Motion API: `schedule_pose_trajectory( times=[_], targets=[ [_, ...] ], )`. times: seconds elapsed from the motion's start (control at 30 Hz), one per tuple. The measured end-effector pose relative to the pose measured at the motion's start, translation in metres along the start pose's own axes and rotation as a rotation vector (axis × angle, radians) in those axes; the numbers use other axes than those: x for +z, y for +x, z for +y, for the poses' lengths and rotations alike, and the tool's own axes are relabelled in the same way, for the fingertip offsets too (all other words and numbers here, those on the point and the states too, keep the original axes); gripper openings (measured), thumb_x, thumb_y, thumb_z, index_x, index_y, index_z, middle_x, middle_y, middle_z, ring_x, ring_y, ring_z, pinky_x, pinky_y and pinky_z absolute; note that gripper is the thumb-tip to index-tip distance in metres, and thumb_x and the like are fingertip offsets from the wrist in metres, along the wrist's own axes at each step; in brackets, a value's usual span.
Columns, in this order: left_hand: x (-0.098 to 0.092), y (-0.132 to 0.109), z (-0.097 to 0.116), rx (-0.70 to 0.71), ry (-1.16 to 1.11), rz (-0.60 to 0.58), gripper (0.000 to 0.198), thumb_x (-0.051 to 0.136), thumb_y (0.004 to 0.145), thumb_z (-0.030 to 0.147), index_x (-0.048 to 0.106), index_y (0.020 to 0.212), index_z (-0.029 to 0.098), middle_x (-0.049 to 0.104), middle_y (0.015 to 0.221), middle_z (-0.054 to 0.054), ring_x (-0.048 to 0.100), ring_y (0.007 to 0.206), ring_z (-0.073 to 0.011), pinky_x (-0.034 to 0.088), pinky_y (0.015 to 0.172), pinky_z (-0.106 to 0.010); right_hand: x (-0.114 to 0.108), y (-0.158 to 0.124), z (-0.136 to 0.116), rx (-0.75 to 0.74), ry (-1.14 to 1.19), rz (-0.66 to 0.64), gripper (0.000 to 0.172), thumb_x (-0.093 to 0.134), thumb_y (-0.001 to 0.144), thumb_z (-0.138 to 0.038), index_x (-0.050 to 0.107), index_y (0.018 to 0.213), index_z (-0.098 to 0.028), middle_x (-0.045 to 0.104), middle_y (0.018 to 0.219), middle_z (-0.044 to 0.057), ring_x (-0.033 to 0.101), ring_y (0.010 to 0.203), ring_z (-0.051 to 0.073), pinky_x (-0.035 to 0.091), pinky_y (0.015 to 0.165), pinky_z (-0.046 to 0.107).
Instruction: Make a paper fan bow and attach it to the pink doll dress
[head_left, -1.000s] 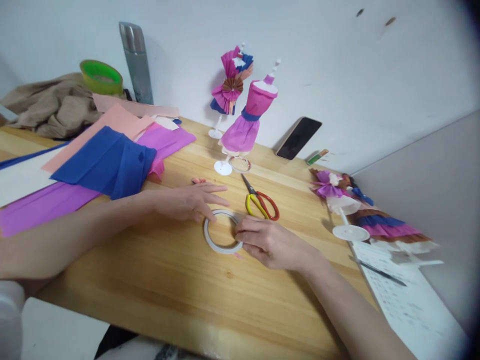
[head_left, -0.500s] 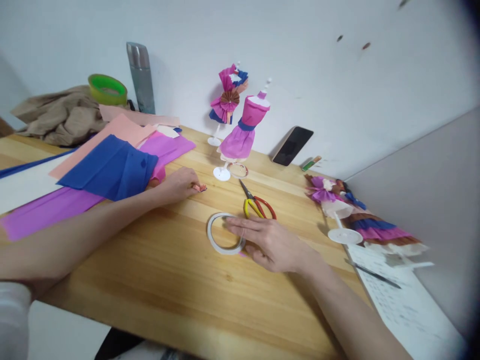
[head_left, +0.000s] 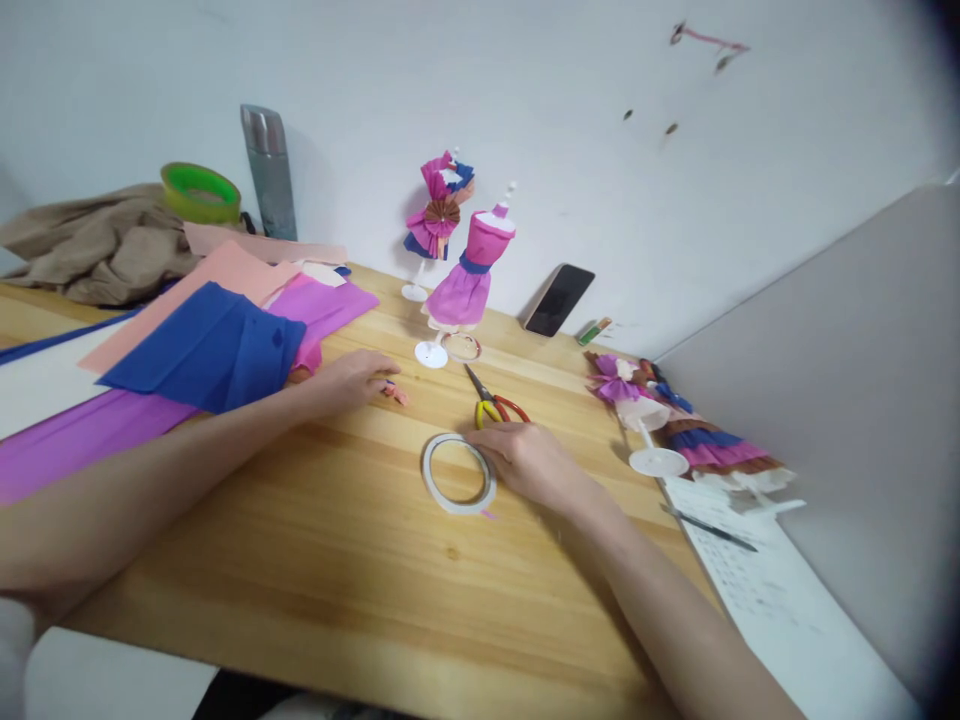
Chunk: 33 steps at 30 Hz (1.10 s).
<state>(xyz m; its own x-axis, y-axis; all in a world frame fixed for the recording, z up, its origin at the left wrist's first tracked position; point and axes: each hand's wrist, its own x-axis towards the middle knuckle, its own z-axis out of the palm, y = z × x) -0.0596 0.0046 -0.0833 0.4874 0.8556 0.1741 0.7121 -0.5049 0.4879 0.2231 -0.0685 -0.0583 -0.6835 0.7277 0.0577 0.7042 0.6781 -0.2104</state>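
My left hand (head_left: 352, 378) rests on the wooden table (head_left: 337, 560) beside the coloured paper sheets, its fingers curled and pinching a small pink paper piece (head_left: 396, 393). My right hand (head_left: 529, 462) lies with curled fingers between a white tape roll (head_left: 459, 473) and the yellow-and-red scissors (head_left: 495, 405). It touches the scissors' handles; anything inside the fingers is hidden.
Blue (head_left: 202, 345), purple (head_left: 75, 430) and pink (head_left: 225, 270) paper sheets lie at the left. Two paper-dressed mannequins (head_left: 465, 270) stand by the wall, and another (head_left: 675, 435) lies at the right. A phone (head_left: 559, 298), flask (head_left: 268, 170), green tape roll (head_left: 201, 190), brown cloth (head_left: 97, 240) and a pen on paper (head_left: 709, 527) are also here.
My left hand left the tape roll, went to the small pink piece and stayed there. My right hand slid off the tape roll toward the scissors' handles. The view shifted.
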Motion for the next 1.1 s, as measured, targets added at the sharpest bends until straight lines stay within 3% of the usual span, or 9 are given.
schedule_pose_trajectory(
  times=[0.13,0.2,0.33,0.5,0.6,0.67,0.77,0.93,1.1],
  targets=[
    [-0.002,-0.002,0.007,0.04,-0.026,-0.073,0.039,0.055,0.077,0.022,0.065,0.113,0.012,0.075,0.097,-0.008,0.064,0.098,-0.0236,0.047,0.086,-0.031,-0.003,-0.002,-0.001,0.007,-0.008,0.063,0.02,0.053,0.09,-0.014,0.072,0.094,-0.02,0.071,0.085,0.007,0.065,0.08,0.019,0.047,0.073,0.029],
    [0.0,-0.004,0.013,0.027,-0.071,-0.033,0.036,0.061,0.071,0.023,0.068,0.105,0.013,0.074,0.093,-0.009,0.063,0.097,-0.0253,0.046,0.086,-0.032,-0.004,0.001,-0.005,0.032,0.035,0.127,0.019,0.054,0.089,-0.015,0.072,0.092,-0.019,0.072,0.086,0.007,0.065,0.082,0.019,0.047,0.074,0.029],
    [0.007,0.001,0.013,-0.079,-0.233,0.076,0.01,0.059,0.068,0.02,0.068,0.069,0.016,0.072,0.079,-0.008,0.063,0.084,-0.0237,0.045,0.079,-0.033,-0.011,0.016,-0.012,0.095,0.155,0.147,0.018,0.054,0.086,-0.013,0.071,0.088,-0.019,0.072,0.084,0.005,0.064,0.076,0.017,0.045,0.068,0.027],
    [0.005,0.011,0.001,-0.221,-0.451,0.157,0.018,0.055,0.073,0.027,0.067,0.075,0.014,0.071,0.073,-0.007,0.061,0.062,-0.0157,0.046,0.06,-0.026,-0.017,0.049,-0.012,0.105,0.275,0.179,0.017,0.056,0.082,-0.012,0.072,0.082,-0.019,0.073,0.083,0.004,0.064,0.071,0.016,0.044,0.064,0.027],
    [-0.001,0.009,0.011,-0.244,-0.599,0.229,0.029,0.057,0.075,0.037,0.066,0.087,0.013,0.07,0.074,-0.007,0.058,0.056,-0.0119,0.045,0.054,-0.024,-0.017,0.066,-0.015,0.126,0.421,0.336,0.021,0.058,0.082,-0.015,0.071,0.098,-0.018,0.073,0.09,0.007,0.064,0.074,0.017,0.047,0.067,0.029],
    [-0.005,0.003,0.028,-0.212,-0.798,0.286,0.034,0.063,0.071,0.038,0.067,0.094,0.013,0.071,0.081,-0.006,0.059,0.059,-0.011,0.046,0.055,-0.023,-0.016,0.07,-0.021,0.131,0.514,0.396,0.036,0.063,0.079,-0.02,0.065,0.116,-0.018,0.071,0.101,0.009,0.064,0.076,0.017,0.049,0.067,0.03],
    [-0.008,-0.007,0.055,-0.143,-0.975,0.3,0.025,0.07,0.067,0.034,0.068,0.084,0.015,0.072,0.082,-0.005,0.061,0.066,-0.0123,0.048,0.061,-0.024,-0.016,0.066,-0.03,0.112,0.576,0.396,0.052,0.071,0.073,-0.023,0.059,0.124,-0.02,0.066,0.114,0.01,0.062,0.079,0.017,0.05,0.068,0.031],
    [-0.005,-0.016,0.074,-0.082,-1.007,0.239,0.013,0.068,0.069,0.027,0.069,0.074,0.015,0.07,0.074,-0.002,0.063,0.072,-0.0152,0.049,0.07,-0.027,-0.02,0.055,-0.038,0.123,0.708,0.459,0.018,0.066,0.079,-0.029,0.068,0.094,-0.018,0.068,0.081,0.004,0.059,0.067,0.014,0.047,0.062,0.027],
    [-0.005,-0.019,0.079,-0.122,-1.065,0.146,0.014,0.069,0.068,0.026,0.069,0.079,0.017,0.069,0.071,-0.001,0.063,0.069,-0.0142,0.049,0.069,-0.027,-0.022,0.056,-0.037,0.188,0.921,0.425,0.015,0.067,0.076,-0.033,0.068,0.078,-0.017,0.062,0.063,0.0,0.051,0.054,0.011,0.04,0.052,0.024]
  ],
)
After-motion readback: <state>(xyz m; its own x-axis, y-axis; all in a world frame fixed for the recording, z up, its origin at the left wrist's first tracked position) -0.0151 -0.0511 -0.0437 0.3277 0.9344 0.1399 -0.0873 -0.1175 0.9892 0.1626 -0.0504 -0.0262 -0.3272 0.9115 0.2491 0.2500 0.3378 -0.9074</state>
